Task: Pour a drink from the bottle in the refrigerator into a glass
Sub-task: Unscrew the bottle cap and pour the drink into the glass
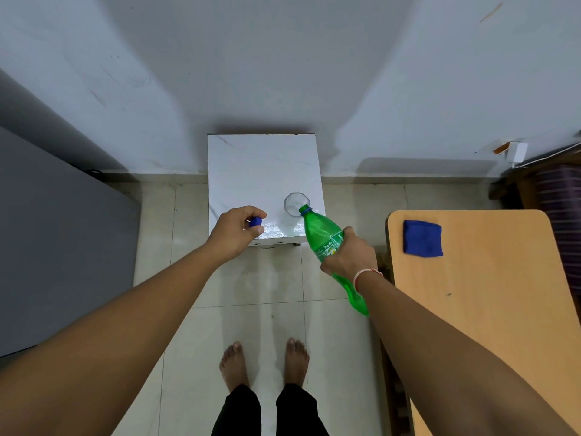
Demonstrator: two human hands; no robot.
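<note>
Green bottle [322, 234], gripped in my right hand [350, 258], tilts its mouth over the glass [296, 204] to pour; my left hand [237, 229] pinches the blue cap [255, 222] clear.

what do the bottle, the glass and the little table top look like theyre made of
Bottle: translucent green plastic, glossy, printed label. Glass: clear, faceted rim, table visible through it; glass or clear plastic, cannot tell. Table top: white, faint grey veins, shiny reflections; marble or marble-look tile or laminate.
</note>
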